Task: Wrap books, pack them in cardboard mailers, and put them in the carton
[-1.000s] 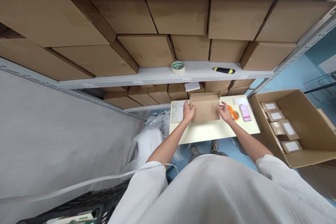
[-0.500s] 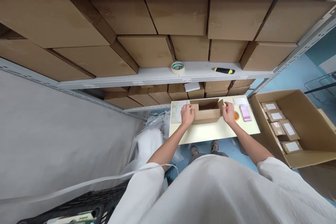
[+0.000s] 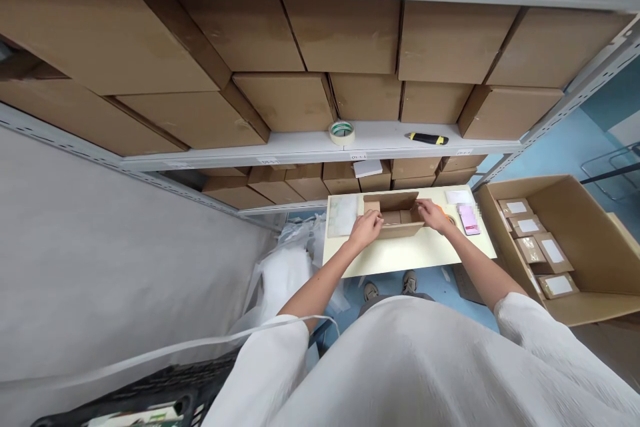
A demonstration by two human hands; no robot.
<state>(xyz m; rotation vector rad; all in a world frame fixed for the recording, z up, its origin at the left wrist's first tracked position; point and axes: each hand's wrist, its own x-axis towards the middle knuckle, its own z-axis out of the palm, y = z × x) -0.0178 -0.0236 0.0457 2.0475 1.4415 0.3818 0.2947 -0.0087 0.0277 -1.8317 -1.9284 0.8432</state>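
Note:
A small open cardboard box (image 3: 400, 232) sits on the pale yellow tabletop (image 3: 390, 257), its flaps raised and its inside bottom visible. My left hand (image 3: 366, 229) is closed at the box's left end, fingers curled over the near left corner. At the right end, my right hand (image 3: 432, 215) pinches the flap. Partly hidden behind that hand lies something orange (image 3: 442, 211), perhaps a tape dispenser. Farther right are a phone with a pink screen (image 3: 468, 219) and a white sheet (image 3: 459, 197). On the table's left lies a pale, patterned sheet (image 3: 342, 215).
A shelf edge (image 3: 305, 157) runs behind the table, bearing a tape roll (image 3: 342, 134), a utility knife (image 3: 427, 139) and stacked cartons (image 3: 364, 97). To the right, a large open carton (image 3: 605, 247) holds several small labelled boxes. White plastic wrap (image 3: 287, 277) hangs at left.
My left hand has moved right and inward over the box's near left corner. My right hand has shifted slightly left and up onto the flap. More of the box's inside shows.

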